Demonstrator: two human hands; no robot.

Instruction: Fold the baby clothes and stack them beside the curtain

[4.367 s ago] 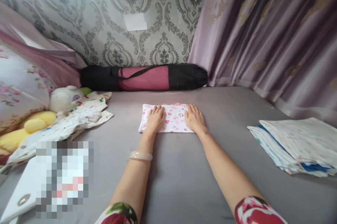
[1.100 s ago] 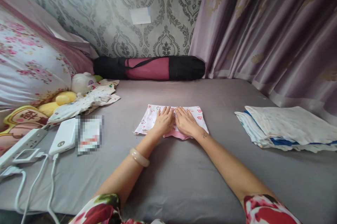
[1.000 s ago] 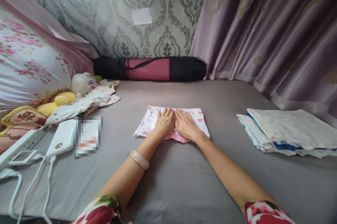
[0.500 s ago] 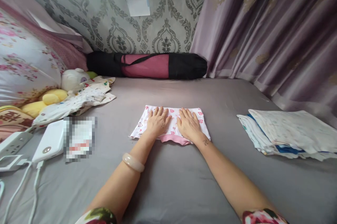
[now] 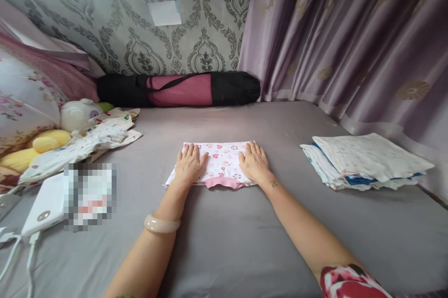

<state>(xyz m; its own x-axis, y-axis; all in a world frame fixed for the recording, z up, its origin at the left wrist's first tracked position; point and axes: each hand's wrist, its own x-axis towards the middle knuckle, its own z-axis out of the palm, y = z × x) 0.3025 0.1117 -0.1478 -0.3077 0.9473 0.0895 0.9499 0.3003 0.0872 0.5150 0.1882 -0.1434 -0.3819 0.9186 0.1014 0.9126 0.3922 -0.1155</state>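
Note:
A folded white garment [image 5: 221, 162] with pink hearts and flowers lies flat on the grey bed sheet [image 5: 217, 242]. Its pink curved trim, perhaps a neckband, faces me. My left hand [image 5: 190, 163] rests palm down on the garment's left side, fingers stretched out and pointing away from me. On the right side of the cloth, my right hand [image 5: 255, 160] also lies flat with its fingers extended. Neither hand grips the fabric. The outer side edges are partly hidden under the hands.
A stack of folded clothes [image 5: 367, 158] lies to the right. On the left are a white power bank [image 5: 47, 204] with a cable, loose printed clothing [image 5: 87, 142] and plush toys [image 5: 79, 114]. A black and pink rolled bag [image 5: 180, 89] lies along the wall.
My hands have slid apart from the garment's middle to its left and right sides, leaving the printed centre visible. The camera view has turned slightly to the right.

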